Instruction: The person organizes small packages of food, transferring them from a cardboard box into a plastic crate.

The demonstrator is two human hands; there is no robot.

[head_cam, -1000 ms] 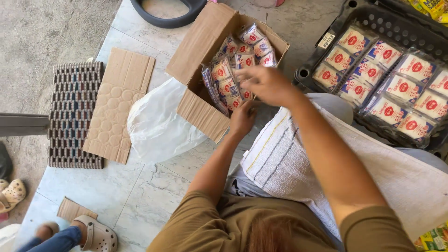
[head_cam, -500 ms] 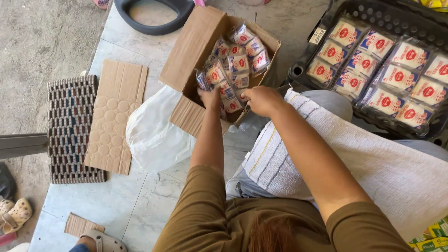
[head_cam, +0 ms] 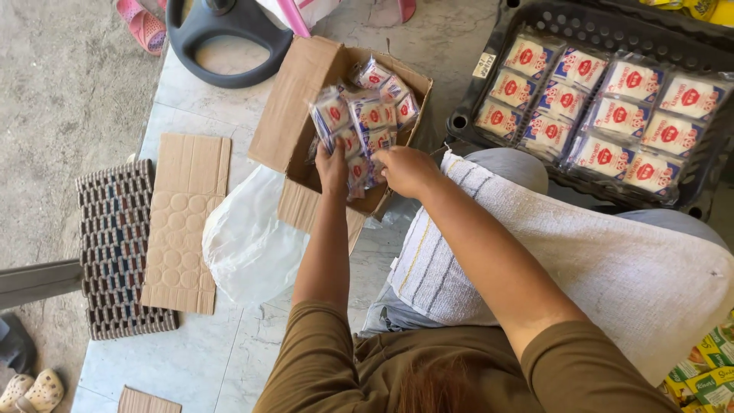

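The cardboard box (head_cam: pixel 302 115) is the landmark here, sitting open on the pale tiled floor (head_cam: pixel 199 352) with its flaps folded out. To the right of the box stands one black plastic crate (head_cam: pixel 474 69), lined with about twelve flat packets (head_cam: pixel 604 115) in neat rows. Below and right of the box, one white striped towel (head_cam: pixel 581 252) lies over the person's lap. To the left of the box lie one clear plastic bag (head_cam: pixel 248 245), one flat sheet of cardboard (head_cam: pixel 183 222) stamped with circles, and beyond it one woven mat (head_cam: pixel 115 245).

Inside the box sits a loose heap of small packets (head_cam: pixel 375 115), white with red and blue print; roughly ten show, though more may be buried. The left hand (head_cam: pixel 332 164) is closed around a bunch of them, lifting it at the box's near edge. The right hand (head_cam: pixel 405 170) curls over the packets beside it, fingers bent in a grip.

To do this well, I judge the bunch should be squeezed evenly from both sides so none slip out, and lifted straight up clear of the box wall before it swings toward the crate.
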